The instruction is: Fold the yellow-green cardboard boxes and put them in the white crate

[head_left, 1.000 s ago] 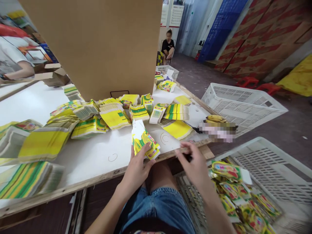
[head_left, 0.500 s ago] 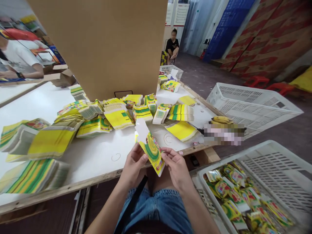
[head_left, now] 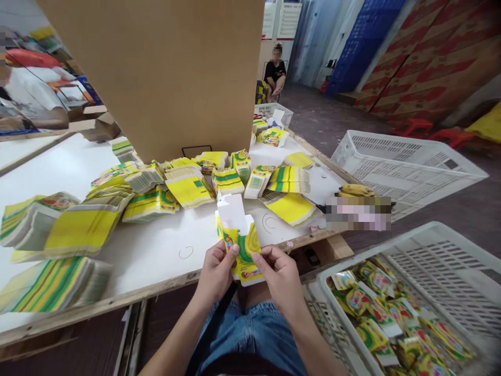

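Observation:
A yellow and green printed carton [head_left: 246, 245] with white flaps sticking up at its top is held over the table's front edge. My left hand [head_left: 219, 263] grips its left side, thumb on the front face. On the right side, my right hand [head_left: 278, 269] pinches it between thumb and fingers. Its printed front and a side panel face me. Behind it on the white table [head_left: 172, 245] lie stacks of flat yellow cartons [head_left: 190, 185], some fanned over. Another fanned stack [head_left: 289, 180] lies to the right.
A white crate [head_left: 336, 271] at lower right holds many filled-looking yellow packs. Another white crate [head_left: 407, 162] stands behind it. Bananas [head_left: 356, 191] lie at the table's right edge. A tall cardboard sheet [head_left: 164, 78] stands at the back. One person sits far off; another is at left.
The carton has turned and widened between my hands, from a narrow slanted shape to a squarer one with its front and side showing. Both hands still hold it.

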`<state>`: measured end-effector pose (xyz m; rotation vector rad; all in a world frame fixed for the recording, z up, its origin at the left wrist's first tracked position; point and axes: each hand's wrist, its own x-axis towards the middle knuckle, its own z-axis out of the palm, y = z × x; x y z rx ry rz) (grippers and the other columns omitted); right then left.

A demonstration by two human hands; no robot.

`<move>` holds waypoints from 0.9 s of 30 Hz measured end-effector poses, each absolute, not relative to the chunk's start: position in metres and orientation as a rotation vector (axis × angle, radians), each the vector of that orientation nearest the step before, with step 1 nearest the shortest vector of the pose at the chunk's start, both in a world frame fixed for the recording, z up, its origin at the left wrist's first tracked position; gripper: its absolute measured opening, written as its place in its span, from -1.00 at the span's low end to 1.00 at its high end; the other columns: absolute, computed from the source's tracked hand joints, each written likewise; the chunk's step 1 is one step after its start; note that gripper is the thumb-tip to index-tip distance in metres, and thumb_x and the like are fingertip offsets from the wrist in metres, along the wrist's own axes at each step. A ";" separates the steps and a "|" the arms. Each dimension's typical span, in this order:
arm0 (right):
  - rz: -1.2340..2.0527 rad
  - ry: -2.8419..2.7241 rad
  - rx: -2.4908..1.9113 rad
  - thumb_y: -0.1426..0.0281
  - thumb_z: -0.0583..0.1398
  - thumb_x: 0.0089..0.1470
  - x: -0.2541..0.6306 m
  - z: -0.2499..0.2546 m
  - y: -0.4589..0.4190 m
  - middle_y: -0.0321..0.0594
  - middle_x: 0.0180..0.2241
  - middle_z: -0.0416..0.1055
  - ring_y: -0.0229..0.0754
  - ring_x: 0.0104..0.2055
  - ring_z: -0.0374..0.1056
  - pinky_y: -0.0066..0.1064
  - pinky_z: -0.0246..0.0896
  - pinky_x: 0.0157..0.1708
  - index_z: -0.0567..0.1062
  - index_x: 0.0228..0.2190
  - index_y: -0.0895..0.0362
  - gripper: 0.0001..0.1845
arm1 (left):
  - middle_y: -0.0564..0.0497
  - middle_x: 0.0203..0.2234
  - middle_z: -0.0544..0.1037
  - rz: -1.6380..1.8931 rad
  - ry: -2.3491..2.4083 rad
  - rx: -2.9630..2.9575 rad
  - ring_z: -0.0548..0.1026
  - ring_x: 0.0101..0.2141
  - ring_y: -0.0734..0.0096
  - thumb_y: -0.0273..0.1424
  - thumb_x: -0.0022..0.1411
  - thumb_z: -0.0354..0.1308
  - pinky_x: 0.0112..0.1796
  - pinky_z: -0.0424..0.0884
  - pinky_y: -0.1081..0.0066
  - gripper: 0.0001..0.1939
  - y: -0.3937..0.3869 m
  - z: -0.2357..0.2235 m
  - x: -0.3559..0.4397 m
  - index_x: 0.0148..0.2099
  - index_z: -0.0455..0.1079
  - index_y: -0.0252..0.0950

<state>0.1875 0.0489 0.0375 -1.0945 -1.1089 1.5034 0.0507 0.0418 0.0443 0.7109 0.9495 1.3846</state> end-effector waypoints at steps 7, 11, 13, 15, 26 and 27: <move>1.247 -1.326 -1.136 0.22 0.26 0.08 0.190 0.034 0.049 -0.21 -0.35 0.46 -0.22 -0.39 0.34 -0.43 0.31 -0.41 0.43 -0.25 0.11 -0.74 | 0.03 -0.33 0.61 1.415 1.071 0.878 0.58 -0.38 0.33 -0.34 0.15 0.29 -0.38 0.44 0.44 -0.39 0.035 0.049 0.048 0.11 0.00 -0.14; 1.323 -1.371 -0.934 0.30 0.22 0.13 0.199 0.047 0.059 -0.19 -0.11 0.41 -0.24 -0.31 0.35 -0.43 0.32 -0.33 0.28 0.11 -0.02 -0.49 | -0.07 -0.16 0.57 1.325 0.966 0.987 0.58 -0.24 0.29 -0.36 0.26 0.19 -0.25 0.45 0.37 -0.38 0.027 0.057 0.042 0.23 -0.06 -0.09; 1.377 -1.423 -0.871 0.30 0.21 0.15 0.205 0.053 0.065 -0.22 -0.14 0.41 -0.25 -0.30 0.34 -0.42 0.31 -0.30 0.33 0.08 -0.03 -0.55 | -0.09 -0.13 0.56 1.271 0.926 1.013 0.56 -0.17 0.24 -0.36 0.27 0.17 -0.18 0.44 0.34 -0.40 0.025 0.061 0.040 0.26 -0.01 -0.11; 1.409 -1.499 -0.848 0.29 0.21 0.15 0.211 0.059 0.069 -0.24 -0.19 0.42 -0.23 -0.28 0.34 -0.43 0.29 -0.28 0.42 -0.03 0.01 -0.67 | -0.10 -0.14 0.56 1.211 0.881 1.009 0.54 -0.13 0.20 -0.35 0.26 0.18 -0.16 0.43 0.32 -0.47 0.023 0.063 0.038 0.21 0.10 -0.16; 1.316 -1.685 -0.891 0.19 0.12 0.22 0.227 0.066 0.072 -0.33 -0.53 0.29 -0.28 -0.47 0.19 -0.47 0.10 -0.44 0.41 -0.48 0.13 -0.67 | -0.10 -0.16 0.57 1.110 0.636 0.884 0.56 -0.19 0.27 -0.46 0.19 0.25 -0.22 0.42 0.40 -0.59 0.020 0.053 0.042 0.04 0.20 -0.20; 1.301 -1.690 -0.891 0.19 0.11 0.22 0.228 0.066 0.072 -0.34 -0.54 0.28 -0.29 -0.48 0.18 -0.47 0.09 -0.45 0.40 -0.49 0.13 -0.67 | -0.10 -0.16 0.57 1.114 0.630 0.879 0.57 -0.20 0.27 -0.47 0.20 0.25 -0.23 0.42 0.39 -0.54 0.021 0.053 0.042 0.09 0.17 -0.18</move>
